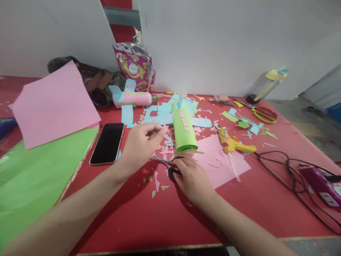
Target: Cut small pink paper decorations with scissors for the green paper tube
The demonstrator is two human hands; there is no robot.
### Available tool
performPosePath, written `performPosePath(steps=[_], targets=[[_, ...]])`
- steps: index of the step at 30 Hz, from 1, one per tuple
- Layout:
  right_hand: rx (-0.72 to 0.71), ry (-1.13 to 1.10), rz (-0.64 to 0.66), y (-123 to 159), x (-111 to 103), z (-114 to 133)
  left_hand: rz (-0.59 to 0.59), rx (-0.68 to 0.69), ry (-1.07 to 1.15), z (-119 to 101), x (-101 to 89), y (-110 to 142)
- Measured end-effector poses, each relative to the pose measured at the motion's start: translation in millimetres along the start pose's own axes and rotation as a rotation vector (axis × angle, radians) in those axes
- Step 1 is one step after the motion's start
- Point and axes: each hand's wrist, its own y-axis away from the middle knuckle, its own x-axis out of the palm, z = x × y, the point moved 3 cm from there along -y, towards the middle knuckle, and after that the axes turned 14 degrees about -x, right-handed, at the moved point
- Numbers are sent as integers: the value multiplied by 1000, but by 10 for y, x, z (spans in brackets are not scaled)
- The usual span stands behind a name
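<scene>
Between thumb and forefinger, my left hand pinches a small pink paper cutout. Fingers of my right hand are around the dark handles of a pair of scissors, whose blades point left, low over the table. Just beyond both hands lies a green paper-wrapped cylinder with a row of pink paper shapes along its top and a light blue piece at its far end. Pink paper scraps surround it, and a pink sheet lies partly beside it on the right.
A yellow glue gun with a black cord lies right, near a purple power strip. Left are a phone, green paper and pink paper. Behind stand a pink-wrapped bottle, snack bag and clear bottle.
</scene>
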Motion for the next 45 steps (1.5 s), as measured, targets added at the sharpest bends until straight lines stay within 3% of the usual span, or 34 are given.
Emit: performPosePath(steps=[2, 5, 9, 12, 16, 25, 30, 37, 42, 45], targets=[[-29, 4, -21, 1, -15, 7, 18, -10, -32, 7, -10, -36], [-19, -39, -114, 8, -65, 21, 201, 3, -113, 22, 72, -53], [86, -199, -310, 32, -138, -3, 458, 44, -252, 70, 243, -7], [183, -360, -331, 30, -143, -42, 525, 59, -275, 98, 314, 31], [250, -514, -320, 7, -151, -60, 538, 55, -289, 110, 332, 56], [277, -608, -400, 6, -206, -66, 509, 69, -326, 113, 330, 58], [288, -763, -414, -5, -185, -74, 569, 42, -279, 105, 336, 61], [296, -784, -455, 8, -179, -113, 555, 24, -274, 84, 312, 48], [308, -781, -399, 5, -184, -121, 481, 52, -317, 103, 253, -45], [315, -796, -377, 4, -181, -114, 534, 65, -409, 155, 244, -113]])
